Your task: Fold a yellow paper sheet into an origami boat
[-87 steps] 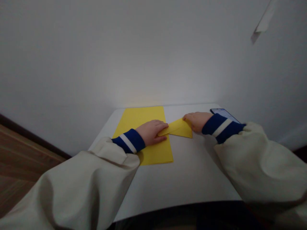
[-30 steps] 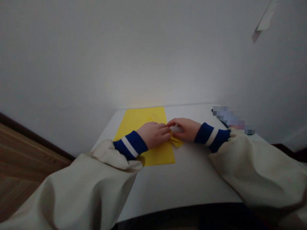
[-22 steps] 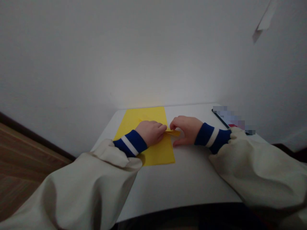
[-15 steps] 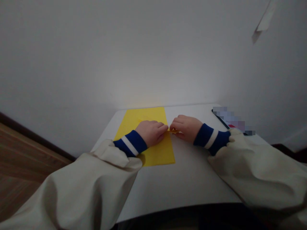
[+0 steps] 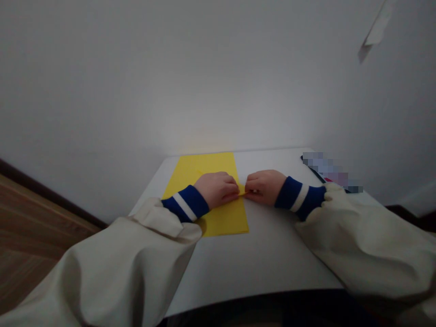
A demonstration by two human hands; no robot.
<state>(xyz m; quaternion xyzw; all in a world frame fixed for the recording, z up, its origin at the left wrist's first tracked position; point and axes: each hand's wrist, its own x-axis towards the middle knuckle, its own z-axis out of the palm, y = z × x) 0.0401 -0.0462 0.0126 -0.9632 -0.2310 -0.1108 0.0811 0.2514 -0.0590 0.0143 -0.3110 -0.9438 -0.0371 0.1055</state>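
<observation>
A yellow sheet of paper (image 5: 228,222) lies on the white table, left of centre. Over it is my left hand (image 5: 218,188), closed, its fingertips on one end of a small folded piece of yellow paper (image 5: 241,193). Just past the sheet's right edge, my right hand (image 5: 265,187) pinches the other end of that piece between thumb and fingers. Only a short strip of the folded piece shows between the hands; the rest is hidden by my fingers.
The white table (image 5: 265,259) meets a pale wall (image 5: 218,81) at its far edge. A flat dark-edged object (image 5: 327,172), partly blurred out, lies at the table's right side. Wood panelling (image 5: 41,245) stands at the lower left.
My right hand has shifted slightly down, and its fingers have closed further round the folded yellow piece. The left hand stays nearly in place, and the sheet has not moved.
</observation>
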